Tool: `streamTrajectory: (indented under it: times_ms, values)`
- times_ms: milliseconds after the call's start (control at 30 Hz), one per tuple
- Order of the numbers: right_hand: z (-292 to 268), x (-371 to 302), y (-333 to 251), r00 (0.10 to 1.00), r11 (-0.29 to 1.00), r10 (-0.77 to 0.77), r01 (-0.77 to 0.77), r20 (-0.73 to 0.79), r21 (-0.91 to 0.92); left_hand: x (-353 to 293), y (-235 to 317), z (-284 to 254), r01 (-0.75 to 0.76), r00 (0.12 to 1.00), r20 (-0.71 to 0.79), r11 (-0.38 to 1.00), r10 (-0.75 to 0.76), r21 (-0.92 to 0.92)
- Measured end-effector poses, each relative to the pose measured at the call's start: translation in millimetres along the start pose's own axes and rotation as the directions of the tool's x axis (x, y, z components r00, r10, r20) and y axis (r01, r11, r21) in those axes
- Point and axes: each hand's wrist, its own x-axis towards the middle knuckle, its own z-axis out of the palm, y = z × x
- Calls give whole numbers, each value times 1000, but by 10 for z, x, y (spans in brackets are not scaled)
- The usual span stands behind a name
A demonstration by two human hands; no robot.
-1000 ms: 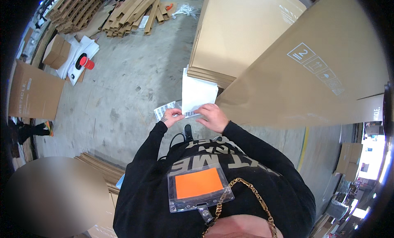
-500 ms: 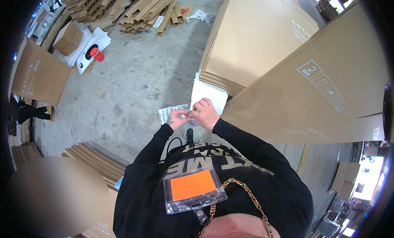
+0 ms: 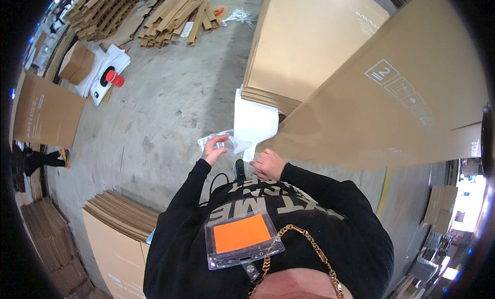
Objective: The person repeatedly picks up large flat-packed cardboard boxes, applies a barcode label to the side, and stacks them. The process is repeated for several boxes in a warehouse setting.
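Note:
My left hand (image 3: 215, 148) grips a clear plastic pouch (image 3: 237, 145) between thumb and fingers. A printed label sheet (image 3: 202, 143) shows around that hand. My right hand (image 3: 269, 165) is closed, its fingers curled beside the lower end of a narrow white strip (image 3: 249, 153); what they pinch, if anything, is too small to make out. Just beyond the hands, a white sheet (image 3: 255, 121) hangs at the near end of a stack of flat cardboard (image 3: 309, 46). One shoe (image 3: 239, 169) shows under my hands.
A large cardboard panel (image 3: 381, 108) leans at the right. Cardboard strips (image 3: 172, 15) and white strapping (image 3: 240, 17) lie on the far floor. At left are a box (image 3: 77, 63), a red cup (image 3: 114, 78) and a standing carton (image 3: 49, 111). More flat cardboard (image 3: 121, 209) stands at lower left.
My hands, together half a second ago, are now apart. The right moved toward my body and slightly right; the left shifted slightly left. The white strip and more of the clear pouch now show between them.

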Motion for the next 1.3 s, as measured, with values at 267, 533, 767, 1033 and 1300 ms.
streamTrajectory:
  times_ms: [267,533,767,1033,1300]
  values:
    - [592,-1251,29,906,960,180,-247,384,133,218,-105,64,-50,972,-219,983,89,177]
    - [-104,-1872,-107,227,-364,890,-166,395,917,324,917,899,-423,811,-120,716,572,556]
    - [-1150,-2364,-530,218,-372,919,203,328,906,137,1934,2338,-799,593,546,517,591,308]
    - [-1243,-3362,-1086,159,-176,976,180,148,968,-614,2498,3866,-969,243,874,152,420,196]
    - [-1211,-4362,-1731,24,-62,998,259,58,964,-1278,2517,4970,-993,43,940,115,340,4]
